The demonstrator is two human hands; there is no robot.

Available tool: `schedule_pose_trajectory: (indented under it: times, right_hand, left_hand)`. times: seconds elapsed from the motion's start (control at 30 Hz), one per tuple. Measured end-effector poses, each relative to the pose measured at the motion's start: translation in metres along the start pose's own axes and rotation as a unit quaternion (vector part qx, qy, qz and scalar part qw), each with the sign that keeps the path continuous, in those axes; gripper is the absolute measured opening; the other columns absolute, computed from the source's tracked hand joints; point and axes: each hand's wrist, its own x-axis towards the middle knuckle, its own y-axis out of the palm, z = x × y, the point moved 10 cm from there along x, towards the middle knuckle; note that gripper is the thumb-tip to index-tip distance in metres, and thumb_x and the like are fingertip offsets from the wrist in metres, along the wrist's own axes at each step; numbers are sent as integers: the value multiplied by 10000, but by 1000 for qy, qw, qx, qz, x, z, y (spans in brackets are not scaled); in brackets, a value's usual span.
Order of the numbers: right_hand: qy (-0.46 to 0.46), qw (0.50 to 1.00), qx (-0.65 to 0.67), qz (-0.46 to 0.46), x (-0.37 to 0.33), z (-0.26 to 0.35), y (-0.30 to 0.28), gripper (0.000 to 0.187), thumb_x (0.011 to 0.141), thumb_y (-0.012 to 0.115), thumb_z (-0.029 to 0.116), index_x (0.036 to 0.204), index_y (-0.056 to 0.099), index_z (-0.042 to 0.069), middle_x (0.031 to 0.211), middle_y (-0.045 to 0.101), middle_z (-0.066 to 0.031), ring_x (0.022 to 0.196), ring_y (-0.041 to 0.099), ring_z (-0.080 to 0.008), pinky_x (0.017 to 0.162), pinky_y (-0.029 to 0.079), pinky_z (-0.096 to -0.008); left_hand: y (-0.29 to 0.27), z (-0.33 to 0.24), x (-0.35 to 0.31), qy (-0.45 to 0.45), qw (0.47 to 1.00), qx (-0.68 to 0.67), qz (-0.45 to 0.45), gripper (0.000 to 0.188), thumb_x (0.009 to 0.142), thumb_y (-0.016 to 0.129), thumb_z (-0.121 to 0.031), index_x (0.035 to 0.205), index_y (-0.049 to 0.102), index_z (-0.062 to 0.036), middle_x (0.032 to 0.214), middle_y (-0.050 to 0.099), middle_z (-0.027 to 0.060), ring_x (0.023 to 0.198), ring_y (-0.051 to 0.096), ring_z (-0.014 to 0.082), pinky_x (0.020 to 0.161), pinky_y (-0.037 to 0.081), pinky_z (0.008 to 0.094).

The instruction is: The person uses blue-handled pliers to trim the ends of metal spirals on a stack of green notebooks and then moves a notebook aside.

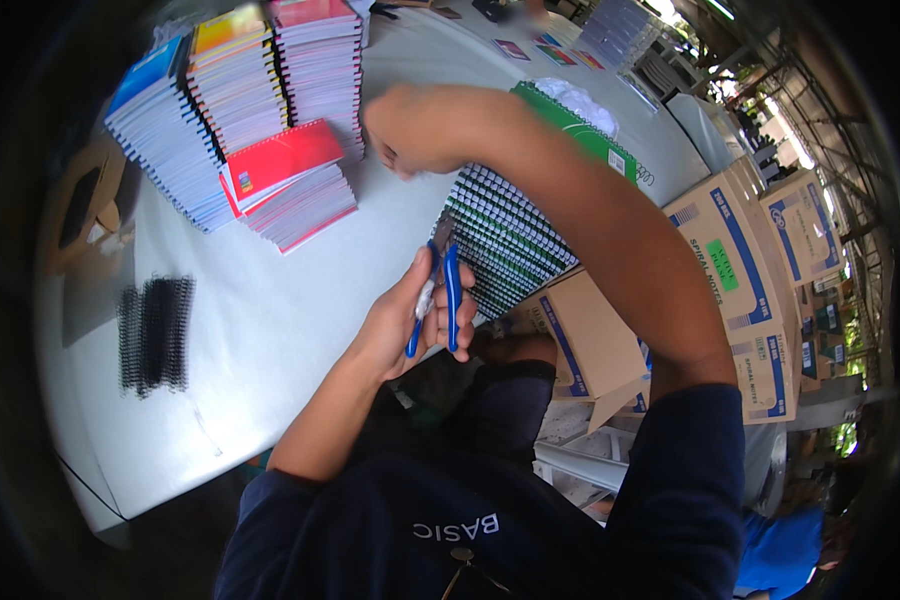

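Note:
My left hand [418,312] is closed around a pair of pliers-like cutters [452,290] with blue handles, their jaws pointing away from me. Something whitish is wrapped on one handle. Just beyond the jaws stands a stack of green spiral notebooks [510,235], its coil edges facing me and the green cover [580,130] of the top one showing. My right arm reaches across above this stack. My right hand [410,130], slightly blurred, hangs over the table with its fingers curled; whatever they may hold is hidden.
Tall stacks of blue [165,130], yellow [235,90] and red notebooks [318,70] stand at the far left, with a shorter red stack [295,195] before them. Black spiral coils [157,335] lie on the white table [250,330]. Cardboard boxes [735,255] are piled at the right.

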Motion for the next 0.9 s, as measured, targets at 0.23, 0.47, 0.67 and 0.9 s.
schedule_pose_trajectory:
  times: [0.23,0.47,0.67,0.9]
  right_hand:
    - [0,861,145,-488,-214,-59,-148,207,757,649,94,949,683,25,834,668,-104,767,627,-230,715,489,-347]
    - [189,693,344,-604,-312,-248,-7,249,840,657,189,1041,678,43,873,678,-22,729,556,-71,656,452,-227]
    - [242,657,523,-486,-254,-350,117,276,838,654,201,1055,665,32,812,647,-1,739,554,-79,666,456,-230]
    - [345,748,324,-465,-220,-412,194,368,815,665,103,1149,593,-34,1095,648,-153,986,626,-229,863,480,-311]
  left_hand:
    - [-83,-58,-81,137,784,470,-382,501,973,336,-445,1172,471,-6,889,595,88,835,579,181,762,452,330]
    - [-85,-64,-112,199,628,637,-401,538,954,381,-453,1195,405,28,962,541,126,884,533,210,860,391,341]
    - [-96,-70,-118,199,625,622,-427,576,945,383,-500,1176,402,28,923,529,117,853,526,207,830,395,339]
    - [-99,-73,-119,207,589,634,-457,636,936,362,-550,1154,402,46,850,535,118,789,523,198,767,410,321]
